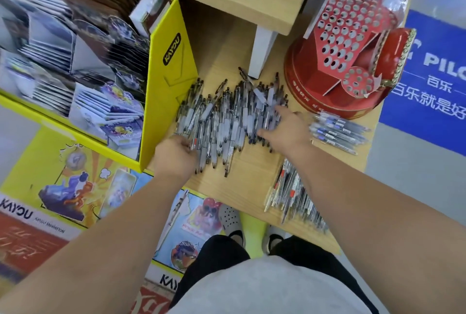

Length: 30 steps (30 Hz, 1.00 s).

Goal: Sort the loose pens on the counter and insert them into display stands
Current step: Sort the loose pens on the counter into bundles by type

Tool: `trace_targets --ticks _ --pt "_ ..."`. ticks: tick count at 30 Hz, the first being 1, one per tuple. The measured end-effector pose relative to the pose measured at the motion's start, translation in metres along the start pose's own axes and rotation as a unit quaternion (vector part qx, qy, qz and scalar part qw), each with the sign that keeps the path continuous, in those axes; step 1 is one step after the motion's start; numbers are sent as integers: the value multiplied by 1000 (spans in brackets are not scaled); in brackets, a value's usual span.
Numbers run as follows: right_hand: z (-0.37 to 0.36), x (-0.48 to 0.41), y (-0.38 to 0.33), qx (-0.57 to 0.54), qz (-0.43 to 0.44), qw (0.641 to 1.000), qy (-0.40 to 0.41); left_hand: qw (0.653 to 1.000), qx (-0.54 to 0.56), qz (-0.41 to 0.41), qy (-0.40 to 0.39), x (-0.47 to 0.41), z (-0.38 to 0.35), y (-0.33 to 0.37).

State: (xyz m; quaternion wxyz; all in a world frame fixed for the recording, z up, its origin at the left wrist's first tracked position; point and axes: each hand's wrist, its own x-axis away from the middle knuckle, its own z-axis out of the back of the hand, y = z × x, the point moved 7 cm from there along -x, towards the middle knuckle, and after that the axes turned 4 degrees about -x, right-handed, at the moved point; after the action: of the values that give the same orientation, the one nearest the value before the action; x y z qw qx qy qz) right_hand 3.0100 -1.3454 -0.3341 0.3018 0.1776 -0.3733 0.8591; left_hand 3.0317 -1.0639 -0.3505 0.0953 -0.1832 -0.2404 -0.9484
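Red display stand (345,43) sitting far right on the surface (252,182), its holes standing empty. Yellow box (169,61) at left holding card packs. Loose pens (232,114) lying heaped between them. Left hand (176,157) fingers curling round a few pens at the heap's near-left edge. Right hand (285,129) fingers spreading flat on its right side. Blue-marked pens (338,129) and red-marked pens (292,195) lying grouped at right.
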Motion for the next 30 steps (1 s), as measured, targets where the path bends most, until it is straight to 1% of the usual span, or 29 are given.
trace_targets --ticks 3,8,12,15,18,21,24,26,28,30 --pt "-11 -1 -9 -10 12 1000 -1 1000 11 -4 3 -11 2 2" --pt "-23 -4 -18 -30 23 999 19 1000 19 -12 -3 -25 7 6" --pt "-31 -5 -27 -26 40 999 10 999 31 -23 11 -27 15 10" --pt "-32 -5 -27 -10 51 999 -7 997 48 -48 22 -19 20 15" --pt "-23 1 -22 -9 60 998 -29 994 82 -71 12 -1 20 28" --pt "-7 11 -11 -18 62 997 -45 991 110 -77 -17 20 12 43" --pt "13 16 8 -56 61 996 -40 984 142 -89 -59 42 -7 62" --pt "30 20 26 -93 50 994 -20 980 150 -99 -89 57 -23 74" --pt "51 25 48 -138 36 990 12 978 133 -118 -113 70 -39 88" --pt "66 31 69 -152 26 987 43 975 114 -139 -128 80 -51 100"
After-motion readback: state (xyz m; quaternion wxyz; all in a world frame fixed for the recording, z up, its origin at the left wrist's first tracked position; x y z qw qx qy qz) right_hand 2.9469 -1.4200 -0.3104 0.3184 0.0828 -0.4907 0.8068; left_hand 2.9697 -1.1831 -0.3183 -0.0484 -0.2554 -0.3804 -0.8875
